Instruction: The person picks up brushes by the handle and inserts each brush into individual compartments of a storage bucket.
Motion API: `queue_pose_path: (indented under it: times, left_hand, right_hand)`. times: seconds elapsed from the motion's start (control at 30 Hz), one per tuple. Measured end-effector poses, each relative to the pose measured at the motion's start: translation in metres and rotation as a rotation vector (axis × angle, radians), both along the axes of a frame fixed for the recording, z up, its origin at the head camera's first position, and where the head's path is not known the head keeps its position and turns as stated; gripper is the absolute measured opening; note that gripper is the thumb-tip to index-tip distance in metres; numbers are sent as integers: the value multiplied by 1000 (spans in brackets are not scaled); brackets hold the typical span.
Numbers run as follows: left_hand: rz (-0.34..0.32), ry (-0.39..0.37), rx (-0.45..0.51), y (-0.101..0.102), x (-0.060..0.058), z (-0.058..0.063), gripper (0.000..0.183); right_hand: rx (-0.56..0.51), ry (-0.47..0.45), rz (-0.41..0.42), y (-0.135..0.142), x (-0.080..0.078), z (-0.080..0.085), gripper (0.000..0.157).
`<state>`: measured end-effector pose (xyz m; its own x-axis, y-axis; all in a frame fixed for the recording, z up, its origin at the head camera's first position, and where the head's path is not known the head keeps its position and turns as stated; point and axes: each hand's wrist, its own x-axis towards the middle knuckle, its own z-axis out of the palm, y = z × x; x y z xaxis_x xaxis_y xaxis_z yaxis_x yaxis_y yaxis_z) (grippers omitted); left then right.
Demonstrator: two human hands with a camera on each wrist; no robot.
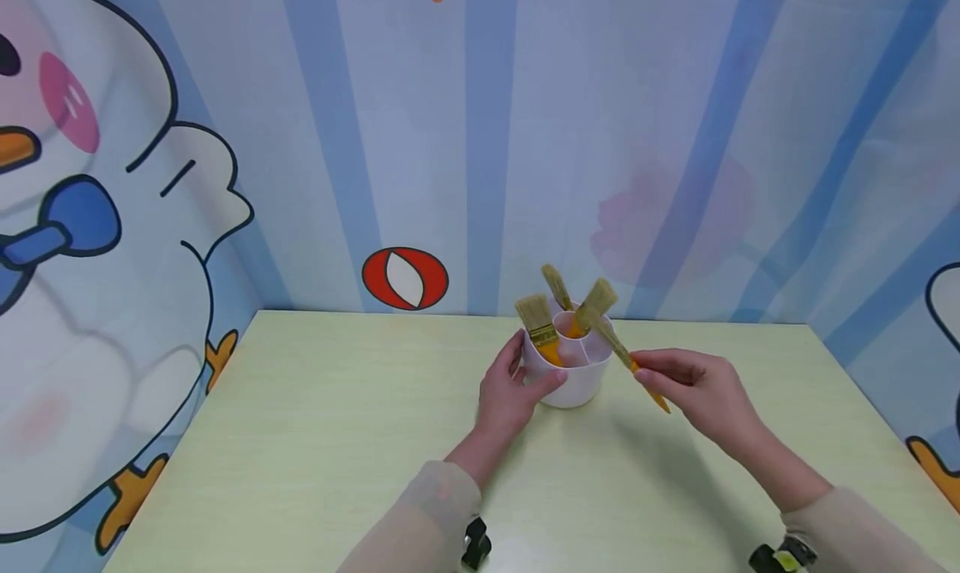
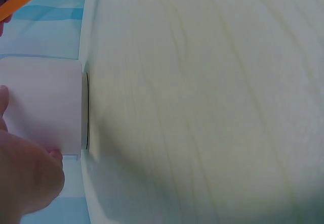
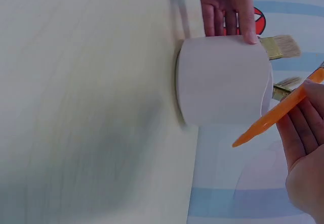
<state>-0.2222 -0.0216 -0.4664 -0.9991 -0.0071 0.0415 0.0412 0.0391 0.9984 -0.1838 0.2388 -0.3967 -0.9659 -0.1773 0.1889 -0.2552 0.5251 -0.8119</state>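
A white compartmented pot [image 1: 573, 387] stands near the back of the table. My left hand [image 1: 510, 394] holds it from the left, thumb across its front and fingers round the far side. Inside lean three bristle brushes: a wide paintbrush [image 1: 535, 316] at the left, a second paintbrush [image 1: 555, 285] behind, and a third paintbrush [image 1: 602, 294] in the round middle compartment. Just right of the pot, my right hand [image 1: 701, 389] pinches another paintbrush [image 1: 621, 349] by its orange handle. Its bristles point up and left over the rim; the handle end [image 3: 255, 129] slants down in the right wrist view.
The pale wood-grain table [image 1: 360, 439] reaches back to a blue-striped wall hanging [image 1: 420, 139] printed with cartoon figures and a red-and-white oval. Black straps [image 1: 476, 544] with devices show at both wrists, below beige sleeves [image 1: 420, 519].
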Motion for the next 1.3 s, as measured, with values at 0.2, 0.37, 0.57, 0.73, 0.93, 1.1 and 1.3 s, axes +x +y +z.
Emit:
queue_pose_path:
  times: [0.2, 0.37, 0.57, 0.73, 0.93, 1.1, 1.3]
  left_hand:
    - [-3, 4, 4, 0, -1, -1, 87]
    - [-2, 14, 7, 0, -2, -1, 87]
    - [-1, 15, 3, -1, -3, -1, 87]
    - [-7, 11, 3, -1, -3, -1, 87]
    - [-6, 4, -14, -1, -2, -1, 87]
    - [-7, 5, -16, -1, -2, -1, 88]
    - [-6, -14, -20, -1, -1, 0, 88]
  right_hand:
    - [-41, -93, 4, -5, -9, 6, 40]
    - [-84, -135, 19, -8, -17, 6, 42]
    - [-99, -126, 10, -10, -30, 6, 44]
    - [-96, -123, -12, -13, -41, 8, 47]
    - [-98, -130, -39, -18, -52, 10, 52]
    - [-136, -134, -49, -24, -59, 13, 55]
    - [-197, -130, -81, -32, -66, 14, 57]
